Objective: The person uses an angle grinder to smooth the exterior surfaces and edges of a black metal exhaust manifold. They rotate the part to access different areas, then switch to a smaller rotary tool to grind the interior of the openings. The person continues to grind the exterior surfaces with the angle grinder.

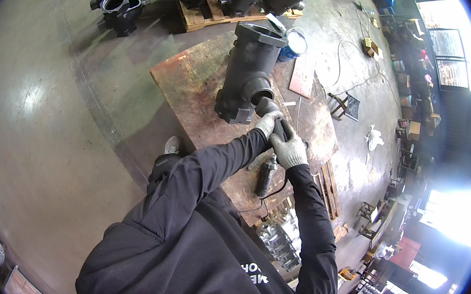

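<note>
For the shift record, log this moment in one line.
left hand: gloved, on dark tool; right hand: gloved, on dark tool; tool front: at side opening of black casting; second tool: lying on table

**An industrial metalworking workshop**

A broad, scuffed concrete floor spreads beneath a dark wall with large, glaring windows. Heavy black castings crowd a wooden pallet, and others stand directly on the floor. A stained, worn counter carries a similar large metal housing and a cylindrical hand tool, with a blue bucket by its far edge. Bright metal parts are massed beside the counter. Cardboard boxes and clutter line the right side.
</note>
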`<state>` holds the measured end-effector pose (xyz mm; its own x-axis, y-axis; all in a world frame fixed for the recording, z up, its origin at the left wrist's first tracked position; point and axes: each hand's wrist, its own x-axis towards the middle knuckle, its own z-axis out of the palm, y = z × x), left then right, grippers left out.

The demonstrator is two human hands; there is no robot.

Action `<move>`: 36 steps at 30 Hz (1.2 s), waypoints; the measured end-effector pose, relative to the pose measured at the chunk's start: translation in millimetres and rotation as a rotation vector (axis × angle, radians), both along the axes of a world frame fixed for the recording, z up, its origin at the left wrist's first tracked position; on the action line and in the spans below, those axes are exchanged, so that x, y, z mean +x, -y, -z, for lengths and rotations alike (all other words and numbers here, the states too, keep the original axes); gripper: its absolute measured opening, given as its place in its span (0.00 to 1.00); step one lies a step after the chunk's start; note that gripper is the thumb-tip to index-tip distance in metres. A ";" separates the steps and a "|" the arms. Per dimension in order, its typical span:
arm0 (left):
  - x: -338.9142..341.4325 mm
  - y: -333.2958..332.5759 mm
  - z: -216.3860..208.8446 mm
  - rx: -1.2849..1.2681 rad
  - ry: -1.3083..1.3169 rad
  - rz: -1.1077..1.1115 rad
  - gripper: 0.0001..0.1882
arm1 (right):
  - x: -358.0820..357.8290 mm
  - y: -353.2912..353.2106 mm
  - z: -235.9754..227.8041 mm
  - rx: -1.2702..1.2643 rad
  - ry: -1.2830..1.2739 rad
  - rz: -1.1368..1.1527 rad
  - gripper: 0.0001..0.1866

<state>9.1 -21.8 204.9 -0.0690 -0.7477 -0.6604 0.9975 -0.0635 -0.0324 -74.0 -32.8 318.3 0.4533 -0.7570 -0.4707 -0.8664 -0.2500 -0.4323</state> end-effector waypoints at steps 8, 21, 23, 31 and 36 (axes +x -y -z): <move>29.5 8.4 17.1 0.007 0.028 0.064 0.25 | 30.3 17.6 29.1 0.001 -0.027 -0.009 0.40; -3.5 5.7 14.7 -0.056 -0.100 0.044 0.25 | 12.8 4.4 -7.3 0.026 -0.041 -0.047 0.41; -9.2 0.9 8.6 -0.021 -0.139 -0.048 0.19 | 6.1 -2.4 -13.5 0.033 -0.035 -0.043 0.40; -30.5 -9.3 -3.7 -0.043 -0.066 -0.094 0.22 | -13.1 -12.6 -24.7 0.030 -0.030 0.012 0.40; -40.1 -11.5 -11.9 0.003 -0.059 -0.075 0.20 | -24.2 -13.1 -26.7 0.035 -0.012 0.013 0.39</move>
